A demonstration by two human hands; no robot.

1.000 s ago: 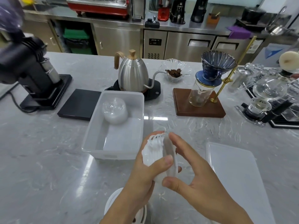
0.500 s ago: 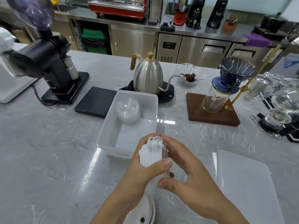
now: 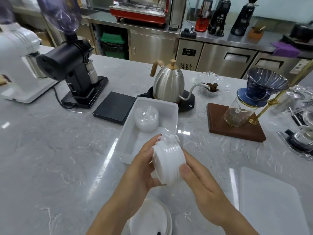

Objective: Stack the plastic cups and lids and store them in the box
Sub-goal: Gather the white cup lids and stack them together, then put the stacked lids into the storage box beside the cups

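Note:
Both hands hold a stack of white plastic lids [image 3: 167, 160] on edge, just above the near end of the translucent white box [image 3: 127, 143]. My left hand [image 3: 140, 168] grips the stack's left side, and my right hand [image 3: 201, 180] presses its right side. Inside the box, at its far end, stands a stack of clear domed lids [image 3: 147, 118]. More white lids [image 3: 152, 217] lie flat on the counter under my wrists. The box's flat lid [image 3: 267, 199] rests on the counter to the right.
Behind the box stand a steel gooseneck kettle [image 3: 168, 82] on its black base and a black scale [image 3: 115, 107]. A black grinder [image 3: 74, 68] and a white machine [image 3: 18, 53] are at the left. A blue dripper on a wooden stand [image 3: 237, 122] is at the right.
The view has shifted, so everything sits further right and lower in frame. My hands have turned the lid stack so its ribbed edges face me, still over the box's near end.

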